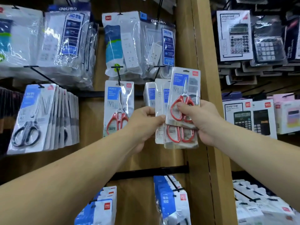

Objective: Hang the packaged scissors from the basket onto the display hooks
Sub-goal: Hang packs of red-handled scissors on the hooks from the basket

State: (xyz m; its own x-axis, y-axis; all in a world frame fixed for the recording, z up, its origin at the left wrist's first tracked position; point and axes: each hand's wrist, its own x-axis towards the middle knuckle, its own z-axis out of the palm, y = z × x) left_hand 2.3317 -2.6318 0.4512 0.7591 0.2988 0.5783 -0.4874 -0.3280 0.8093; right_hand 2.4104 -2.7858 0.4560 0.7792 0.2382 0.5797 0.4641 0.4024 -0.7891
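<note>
Before a wooden display wall (90,114) hung with goods, both bare arms reach up toward the centre. The right hand (201,120) grips a packaged scissors (183,88) with red handles, its thumb pressed on the clear front over the handle loops and its fingers curled behind the card. The pack stands nearly upright, its top tipped slightly toward one o'clock. Directly behind it, and reaching lower toward six o'clock, is a bunch of similar hanging packs (151,96); the red handles of the front one show below the held card. The left hand (144,125), at nine o'clock of the held pack, pinches the left edge of those hanging packs between thumb and fingers; whether it also touches the held card I cannot tell. Farther toward nine o'clock a single red-handled pack (119,108) hangs on a black hook (119,75), and at the far left is a thick row of black-handled scissors packs (40,117). At twelve o'clock hang bagged power strips (123,46). A wooden post (204,62) stands at three o'clock, with boxed calculators (235,36) past it. At six o'clock, under a black rail (146,173), more blue-and-white packs (170,200) hang.
</note>
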